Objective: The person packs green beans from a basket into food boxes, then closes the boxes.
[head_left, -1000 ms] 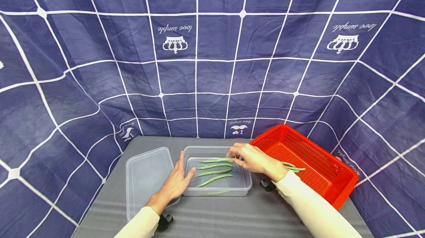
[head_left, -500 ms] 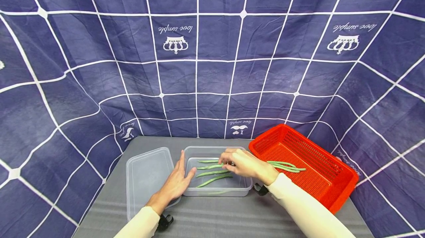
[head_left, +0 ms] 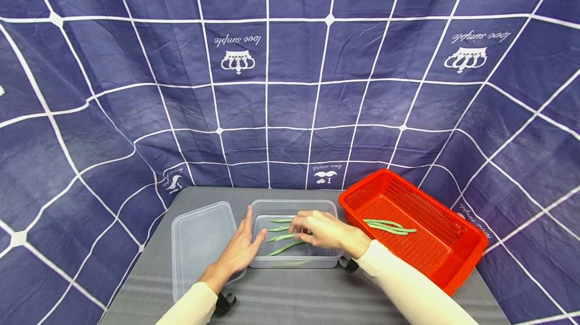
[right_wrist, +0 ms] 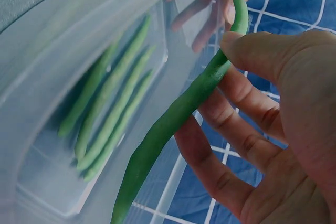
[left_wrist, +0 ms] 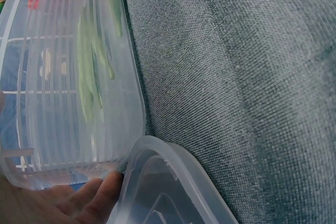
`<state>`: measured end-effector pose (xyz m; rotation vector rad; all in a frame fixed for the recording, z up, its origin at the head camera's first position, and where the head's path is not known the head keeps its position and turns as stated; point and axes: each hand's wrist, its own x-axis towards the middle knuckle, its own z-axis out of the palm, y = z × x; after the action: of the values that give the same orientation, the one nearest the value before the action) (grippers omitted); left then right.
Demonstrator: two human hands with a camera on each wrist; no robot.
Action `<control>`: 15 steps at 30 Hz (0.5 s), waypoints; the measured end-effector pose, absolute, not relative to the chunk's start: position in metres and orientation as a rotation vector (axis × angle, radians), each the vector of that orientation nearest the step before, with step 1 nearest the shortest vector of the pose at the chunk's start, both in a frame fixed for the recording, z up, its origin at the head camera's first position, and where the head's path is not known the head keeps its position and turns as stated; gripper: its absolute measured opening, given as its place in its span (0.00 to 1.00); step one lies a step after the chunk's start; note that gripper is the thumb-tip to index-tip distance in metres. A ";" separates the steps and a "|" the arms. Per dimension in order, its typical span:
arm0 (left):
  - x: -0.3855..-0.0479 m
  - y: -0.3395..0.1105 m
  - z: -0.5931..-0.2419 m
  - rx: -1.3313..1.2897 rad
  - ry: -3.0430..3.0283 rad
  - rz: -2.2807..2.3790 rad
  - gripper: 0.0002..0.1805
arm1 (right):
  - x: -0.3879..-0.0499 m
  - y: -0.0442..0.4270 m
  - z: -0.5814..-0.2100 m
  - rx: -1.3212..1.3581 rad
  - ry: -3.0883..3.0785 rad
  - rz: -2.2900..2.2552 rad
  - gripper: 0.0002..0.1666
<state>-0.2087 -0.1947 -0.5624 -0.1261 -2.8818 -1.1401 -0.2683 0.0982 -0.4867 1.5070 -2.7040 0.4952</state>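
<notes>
A clear plastic food container (head_left: 328,263) stands in the middle of the table with several green beans (right_wrist: 115,93) lying side by side on its floor. Over it, my right hand (head_left: 319,232) pinches another green bean (right_wrist: 163,124) between thumb and fingers, above the others in the right wrist view. In the head view the hand hides most of this held bean. My left hand (head_left: 240,250) keeps its fingers fairly straight against the container's left wall. Its fingers (left_wrist: 100,198) also show by that wall in the left wrist view.
A clear lid (head_left: 201,244) lies left of the container, partly under the left forearm. To the right, a red perforated basket (head_left: 417,254) holds several more green beans (head_left: 387,226). A dark blue cloth with white lines (head_left: 290,103) hangs behind the grey table (head_left: 281,295).
My right hand has moved left and slightly nearer over the container, baring more of the beans in the red basket. The left hand stays at the wall.
</notes>
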 end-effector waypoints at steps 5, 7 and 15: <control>-0.209 -0.195 -0.562 -0.119 -2.882 -1.146 0.52 | -0.267 0.091 -0.493 1.540 -2.694 0.521 0.09; -0.209 -0.195 -0.562 -0.123 -2.878 -1.146 0.52 | -0.267 0.088 -0.494 1.554 -2.688 0.527 0.09; -0.209 -0.195 -0.563 -0.112 -2.897 -1.160 0.51 | -0.265 0.081 -0.499 1.592 -2.659 0.492 0.08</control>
<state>-0.2095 -0.1946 -0.5635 -0.1124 -2.8968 -1.1599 -0.2653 0.0808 -0.4993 1.5917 -2.6593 0.4925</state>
